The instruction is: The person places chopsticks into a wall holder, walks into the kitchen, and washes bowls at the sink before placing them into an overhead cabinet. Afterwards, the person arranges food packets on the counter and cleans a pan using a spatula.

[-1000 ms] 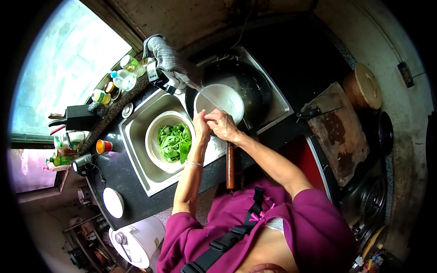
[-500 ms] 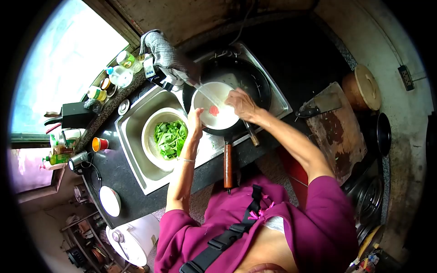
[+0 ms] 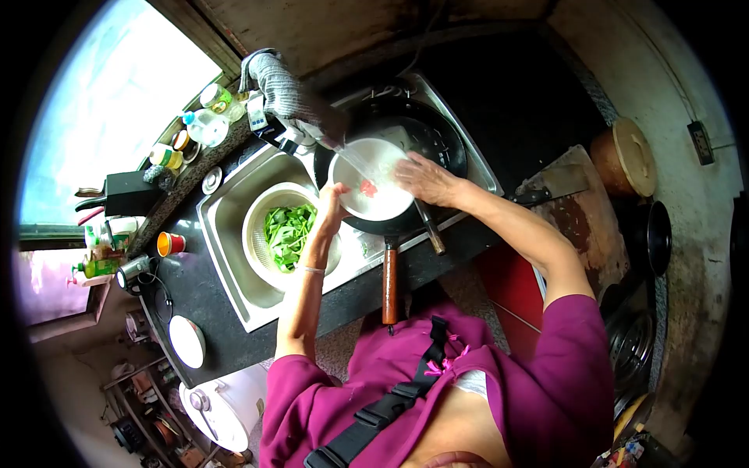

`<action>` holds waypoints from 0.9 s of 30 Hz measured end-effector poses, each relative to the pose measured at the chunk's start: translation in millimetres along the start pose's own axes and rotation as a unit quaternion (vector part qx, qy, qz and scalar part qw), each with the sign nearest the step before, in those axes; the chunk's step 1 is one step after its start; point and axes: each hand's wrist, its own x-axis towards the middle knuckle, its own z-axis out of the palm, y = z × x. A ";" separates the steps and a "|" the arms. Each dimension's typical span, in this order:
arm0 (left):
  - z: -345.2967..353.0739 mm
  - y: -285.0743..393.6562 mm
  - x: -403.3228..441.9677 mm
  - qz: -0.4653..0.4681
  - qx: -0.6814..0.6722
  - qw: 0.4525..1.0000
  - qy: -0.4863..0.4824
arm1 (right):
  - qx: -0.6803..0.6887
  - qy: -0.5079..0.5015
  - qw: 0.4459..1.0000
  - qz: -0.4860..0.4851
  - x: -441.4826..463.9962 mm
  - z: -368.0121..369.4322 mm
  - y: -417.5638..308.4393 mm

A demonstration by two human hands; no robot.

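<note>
A white bowl [image 3: 374, 204] with a red mark inside is held tilted over a black wok [image 3: 449, 140] in the right part of the steel sink. Water streams into it from the tap, which is wrapped in a grey cloth [image 3: 282, 87]. My left hand [image 3: 332, 206] grips the bowl's left rim, thumb on top. My right hand [image 3: 427, 179] lies against the right rim with its fingers stretched out; the fingertips are partly blurred. The wok's wooden handle [image 3: 390, 285] points toward me, and a utensil's handle [image 3: 431, 230] sticks out beside it.
A colander [image 3: 253, 234] of green leaves sits in the left basin [image 3: 226, 269]. To the right, a cleaver [image 3: 566, 181] lies on a worn cutting board [image 3: 601, 234]. Bottles [image 3: 207, 127] and a knife block [image 3: 129, 195] line the window side. A white bowl [image 3: 187, 342] stands at the counter's left end.
My right hand has shifted slightly right, and its fingers have straightened from a curl inside the bowl to lie at the rim. My left hand keeps its grip; water still runs.
</note>
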 end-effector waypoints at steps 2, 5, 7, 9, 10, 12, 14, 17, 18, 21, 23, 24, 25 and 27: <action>-9.0 0.9 9.2 -0.052 -0.052 0.997 -0.037 | 0.043 -0.008 0.999 0.010 11.8 -8.5 -3.3; -0.8 13.3 -6.1 -0.045 -0.077 0.994 -0.067 | 0.125 0.036 0.990 0.054 19.2 -20.2 -19.1; 8.6 -0.8 -9.7 -0.020 -0.091 0.994 -0.050 | 0.160 0.038 0.980 0.114 24.9 -22.9 -37.0; 28.9 -18.1 -18.9 0.078 -0.122 0.989 0.016 | 0.205 0.096 0.954 0.194 41.0 -14.4 -57.0; 33.2 -29.4 -16.8 0.101 -0.096 0.989 0.050 | 0.234 0.093 0.936 0.246 52.7 -12.6 -67.2; 46.2 -46.3 -10.5 0.124 -0.171 0.973 0.094 | 0.294 0.175 0.887 0.311 77.0 -17.5 -84.7; 62.4 -28.8 -25.5 0.095 -0.275 0.949 0.122 | 0.314 0.204 0.861 0.343 84.5 -17.3 -89.7; 19.0 -42.8 2.9 0.093 -0.164 0.979 0.084 | 0.367 0.157 0.872 0.284 75.2 -13.2 -89.9; 15.3 -33.0 0.2 0.060 -0.153 0.977 0.135 | 0.345 0.144 0.894 0.246 65.8 -15.1 -86.1; 0.3 1.3 -11.7 0.010 -0.040 0.992 0.120 | 0.252 0.026 0.959 0.131 25.3 3.8 -51.7; -12.1 8.2 -12.8 0.022 -0.018 1.000 -0.002 | 0.154 -0.029 0.987 0.045 11.7 12.0 -15.7; -9.1 13.6 -17.4 0.012 -0.018 0.999 -0.024 | 0.090 -0.027 0.995 0.021 16.2 6.2 -0.9; -6.8 18.6 -21.8 0.003 -0.018 0.999 -0.045 | 0.026 -0.023 0.999 -0.003 20.9 -1.3 9.0; -6.6 29.5 -26.8 -0.021 -0.042 0.998 -0.051 | 0.030 0.005 1.000 -0.001 24.8 4.4 6.0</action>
